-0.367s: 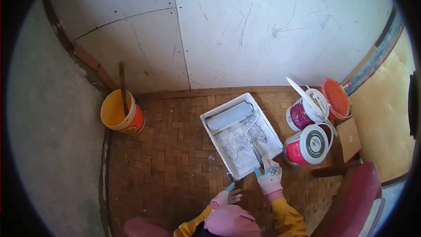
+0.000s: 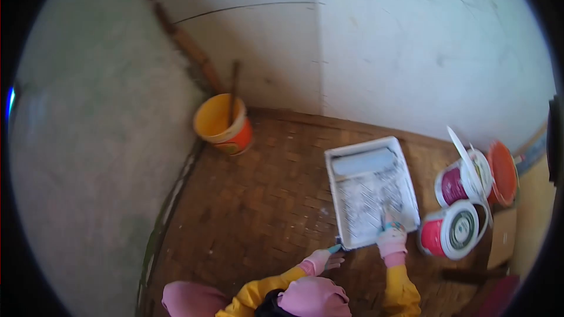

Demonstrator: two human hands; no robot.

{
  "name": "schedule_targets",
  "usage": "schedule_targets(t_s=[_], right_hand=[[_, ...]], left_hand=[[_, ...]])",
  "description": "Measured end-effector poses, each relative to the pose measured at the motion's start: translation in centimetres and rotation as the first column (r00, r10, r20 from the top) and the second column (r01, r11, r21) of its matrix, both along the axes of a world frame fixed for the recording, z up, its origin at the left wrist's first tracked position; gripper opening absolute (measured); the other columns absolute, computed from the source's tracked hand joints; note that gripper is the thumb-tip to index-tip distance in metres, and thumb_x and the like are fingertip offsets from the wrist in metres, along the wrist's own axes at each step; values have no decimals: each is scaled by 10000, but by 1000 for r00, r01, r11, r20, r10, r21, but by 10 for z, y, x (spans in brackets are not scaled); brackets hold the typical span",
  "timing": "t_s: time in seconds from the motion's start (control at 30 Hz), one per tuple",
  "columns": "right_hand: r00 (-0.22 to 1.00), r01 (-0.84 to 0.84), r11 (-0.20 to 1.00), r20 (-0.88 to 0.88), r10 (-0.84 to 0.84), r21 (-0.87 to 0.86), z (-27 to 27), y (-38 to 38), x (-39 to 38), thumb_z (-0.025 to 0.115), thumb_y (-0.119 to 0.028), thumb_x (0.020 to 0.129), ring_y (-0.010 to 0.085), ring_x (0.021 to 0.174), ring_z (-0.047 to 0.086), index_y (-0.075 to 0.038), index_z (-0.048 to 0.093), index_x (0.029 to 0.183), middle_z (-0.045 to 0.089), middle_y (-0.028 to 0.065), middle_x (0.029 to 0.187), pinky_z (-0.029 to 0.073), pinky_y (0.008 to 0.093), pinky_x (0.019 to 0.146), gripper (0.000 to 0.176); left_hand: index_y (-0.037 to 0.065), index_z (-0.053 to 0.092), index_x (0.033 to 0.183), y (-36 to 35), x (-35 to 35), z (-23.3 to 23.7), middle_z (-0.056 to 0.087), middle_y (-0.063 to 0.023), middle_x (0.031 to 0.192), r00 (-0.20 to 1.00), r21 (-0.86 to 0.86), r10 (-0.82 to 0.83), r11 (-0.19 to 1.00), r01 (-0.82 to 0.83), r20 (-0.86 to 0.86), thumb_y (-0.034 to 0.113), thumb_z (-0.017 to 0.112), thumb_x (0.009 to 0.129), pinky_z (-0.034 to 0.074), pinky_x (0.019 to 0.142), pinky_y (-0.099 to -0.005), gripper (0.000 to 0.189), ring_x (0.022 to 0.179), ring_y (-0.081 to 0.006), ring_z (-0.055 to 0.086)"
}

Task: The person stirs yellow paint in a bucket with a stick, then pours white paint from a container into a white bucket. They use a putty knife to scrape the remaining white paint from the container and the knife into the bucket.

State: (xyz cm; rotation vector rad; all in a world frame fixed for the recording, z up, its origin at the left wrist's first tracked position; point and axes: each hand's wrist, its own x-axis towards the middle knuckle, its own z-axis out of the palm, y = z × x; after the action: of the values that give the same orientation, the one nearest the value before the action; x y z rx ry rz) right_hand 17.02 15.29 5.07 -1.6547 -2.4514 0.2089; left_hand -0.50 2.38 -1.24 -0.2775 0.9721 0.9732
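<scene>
A white paint tray (image 2: 414, 199) with a ridged, paint-smeared bottom lies on the woven floor. Across its far end rests a paint roller (image 2: 364, 163), whose handle points back toward me. My right hand (image 2: 392, 242), in a pink and white glove with blue fingertips, is closed around that handle over the tray's near edge. Gloved the same way, my left hand (image 2: 322, 260) is at the near left corner of the tray, thumb right at the corner and fingers apart.
A yellow-orange bucket (image 2: 222, 126) with a stick in it stands left by the wall. On the right are a purple-labelled paint pail (image 2: 452, 185), a red-labelled pail (image 2: 433, 236), an orange bucket (image 2: 503, 170) and a cardboard piece (image 2: 502, 238). A pale blade-like strip lies across the pails.
My view has turned left, so the tray, buckets and pails sit farther right. The roller stays at the tray's far end, and both hands keep about the same places by the tray.
</scene>
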Motion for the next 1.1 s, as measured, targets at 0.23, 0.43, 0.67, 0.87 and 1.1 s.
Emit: schedule_targets(t_s=[0.23,0.43,0.67,0.87,1.1], right_hand=[[980,-99,988,182,77,116,-8,11,12,564,-227,706,339,839,547,-58,445,1198,556,192,978,432,406,759,533],[971,-223,965,-57,232,142,72,15,-85,596,-237,744,297,873,542,-76,518,1132,540,152,1027,443,348,774,428],[785,-554,822,-412,463,-133,100,30,-226,657,-193,746,200,705,549,-79,560,1043,569,94,791,453,292,644,332],[806,-513,842,-432,404,-168,115,57,-332,625,-236,780,196,847,566,-72,535,1106,592,121,959,463,277,716,376],[663,-252,864,-728,-174,-437,141,72,-465,591,-229,799,190,1159,411,-15,421,1232,441,133,1257,304,274,962,512]], left_hand=[[88,538,1065,29,-106,107,608,-129,969,-205,-270,-513,54,961,-834,502,502,795,453,718,-342,495,774,-178,594],[89,538,1025,3,-258,117,619,-45,800,153,-328,-646,560,761,-748,442,534,800,461,566,-261,419,630,-143,583],[80,499,1083,27,-416,80,577,-85,871,397,210,392,879,-428,-830,385,549,801,444,518,-267,419,591,-144,555],[84,388,1247,68,-464,76,556,-124,1047,365,278,330,942,-188,-871,362,485,818,466,561,-274,520,675,-177,601],[99,248,1320,57,-465,82,557,-112,672,431,225,242,970,-90,-869,251,513,814,431,436,-271,591,491,-159,534]])
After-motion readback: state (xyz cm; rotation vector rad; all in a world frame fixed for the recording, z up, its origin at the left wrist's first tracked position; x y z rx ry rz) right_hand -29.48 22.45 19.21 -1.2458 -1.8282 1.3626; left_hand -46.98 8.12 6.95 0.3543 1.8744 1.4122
